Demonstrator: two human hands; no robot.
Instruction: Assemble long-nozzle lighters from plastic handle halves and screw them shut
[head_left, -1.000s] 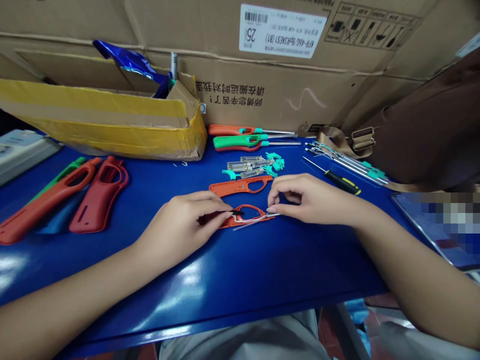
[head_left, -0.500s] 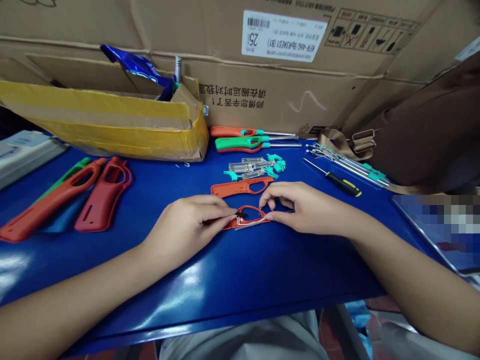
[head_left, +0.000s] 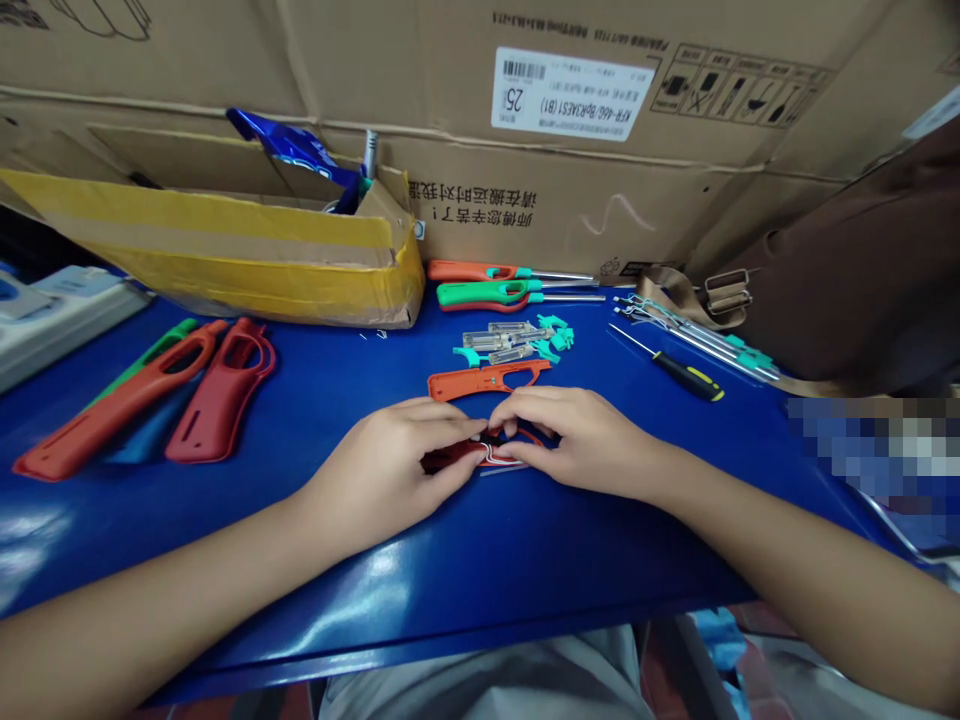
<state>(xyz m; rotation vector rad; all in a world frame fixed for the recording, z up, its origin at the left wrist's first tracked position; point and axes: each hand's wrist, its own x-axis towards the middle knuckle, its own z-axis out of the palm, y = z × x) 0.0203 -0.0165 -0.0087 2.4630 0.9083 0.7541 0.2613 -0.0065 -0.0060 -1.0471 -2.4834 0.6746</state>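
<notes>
Between my hands on the blue table lies an orange lighter half-shell [head_left: 534,437] with its open side up. White wires [head_left: 504,458] run along it. My left hand [head_left: 401,450] pinches a small black part [head_left: 489,437] at the shell, its thumb and fingers covering the handle end. From the other side my right hand [head_left: 574,435] closes its fingertips on the shell, the index finger beside the black part and the thumb by the wires. The fingers hide most of the shell. Just beyond lies another orange half-shell [head_left: 469,382].
Clear fuel tanks [head_left: 499,338] and teal pieces [head_left: 553,335] lie farther back, before several assembled lighters [head_left: 480,294]. A screwdriver [head_left: 690,376] and metal tubes [head_left: 712,345] are at right. Lighter shells [head_left: 217,410] lie left, near a taped cardboard box [head_left: 300,270].
My right hand has moved left along the half-shell, bringing its fingertips close to those of my left hand. The view has shifted slightly.
</notes>
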